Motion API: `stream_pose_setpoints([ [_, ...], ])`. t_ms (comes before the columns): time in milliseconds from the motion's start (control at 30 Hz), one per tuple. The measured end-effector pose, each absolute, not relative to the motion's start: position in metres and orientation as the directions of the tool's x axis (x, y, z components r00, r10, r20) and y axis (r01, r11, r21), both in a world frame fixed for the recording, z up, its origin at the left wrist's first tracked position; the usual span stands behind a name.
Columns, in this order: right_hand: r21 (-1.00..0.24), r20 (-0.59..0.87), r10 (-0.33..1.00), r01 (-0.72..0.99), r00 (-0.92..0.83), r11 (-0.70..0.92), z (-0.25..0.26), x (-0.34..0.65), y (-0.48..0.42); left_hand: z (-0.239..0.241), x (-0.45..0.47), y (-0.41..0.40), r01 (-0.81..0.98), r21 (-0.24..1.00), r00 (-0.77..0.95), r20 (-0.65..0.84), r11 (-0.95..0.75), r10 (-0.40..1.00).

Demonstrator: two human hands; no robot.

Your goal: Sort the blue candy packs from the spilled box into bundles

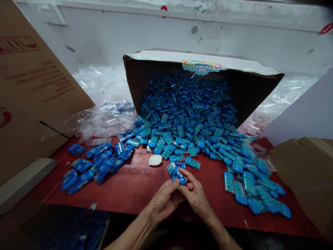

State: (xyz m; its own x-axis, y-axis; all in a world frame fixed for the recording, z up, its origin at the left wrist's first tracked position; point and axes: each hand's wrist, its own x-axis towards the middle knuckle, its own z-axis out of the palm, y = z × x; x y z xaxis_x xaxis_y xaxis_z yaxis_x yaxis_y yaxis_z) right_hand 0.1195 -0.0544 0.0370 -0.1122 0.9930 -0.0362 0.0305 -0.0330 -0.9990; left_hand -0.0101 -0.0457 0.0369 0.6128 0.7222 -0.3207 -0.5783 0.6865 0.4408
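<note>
Just above the front part of the red table, my left hand point(165, 201) and my right hand point(195, 196) come together on one small candy container point(171, 170). Teal balls show through its clear end, and a blue printed wrapper point(181, 178) covers the other part. My left thumb presses on the wrapper from the near side; my right fingers pinch its right edge. Beyond the hands lie loose candy containers point(192, 162) with blue caps. A crumpled white wad point(155, 160) rests just to their left. Several containers in blue wrappers point(100, 161) are piled at the left.
A cardboard box point(260, 100) lies on its side at the back, spilling candy containers onto the red table point(125, 194). Clear plastic pieces point(104, 121) are heaped at its left. Large cartons stand left point(33, 86) and right point(304, 173). A dark bin point(78, 225) sits below the front edge.
</note>
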Motion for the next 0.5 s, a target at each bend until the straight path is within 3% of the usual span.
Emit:
stream_pose_setpoints([
  [67,-0.999,-0.038,0.996,0.012,-0.082,-0.037,0.035,0.116,-0.057,0.037,-0.007,-0.048,-0.579,0.454,0.606,-0.316,0.677,0.73],
  [233,-0.994,-0.104,0.96,0.002,-0.26,-0.107,0.035,0.125,-0.054,0.044,-0.022,-0.042,-0.592,0.468,0.569,-0.333,0.655,0.752],
  [300,-0.989,-0.079,0.977,0.142,-0.196,-0.052,0.031,0.132,-0.048,0.05,-0.047,-0.03,-0.658,0.474,0.454,-0.371,0.586,0.81],
  [367,-0.933,0.021,0.996,0.357,-0.088,0.051,0.026,0.138,-0.039,0.058,-0.081,-0.013,-0.769,0.486,0.221,-0.407,0.415,0.886],
  [500,-0.623,0.181,0.981,0.763,-0.074,0.173,0.012,0.135,-0.018,0.073,-0.139,0.014,-0.843,0.533,-0.167,-0.397,0.079,0.902],
])
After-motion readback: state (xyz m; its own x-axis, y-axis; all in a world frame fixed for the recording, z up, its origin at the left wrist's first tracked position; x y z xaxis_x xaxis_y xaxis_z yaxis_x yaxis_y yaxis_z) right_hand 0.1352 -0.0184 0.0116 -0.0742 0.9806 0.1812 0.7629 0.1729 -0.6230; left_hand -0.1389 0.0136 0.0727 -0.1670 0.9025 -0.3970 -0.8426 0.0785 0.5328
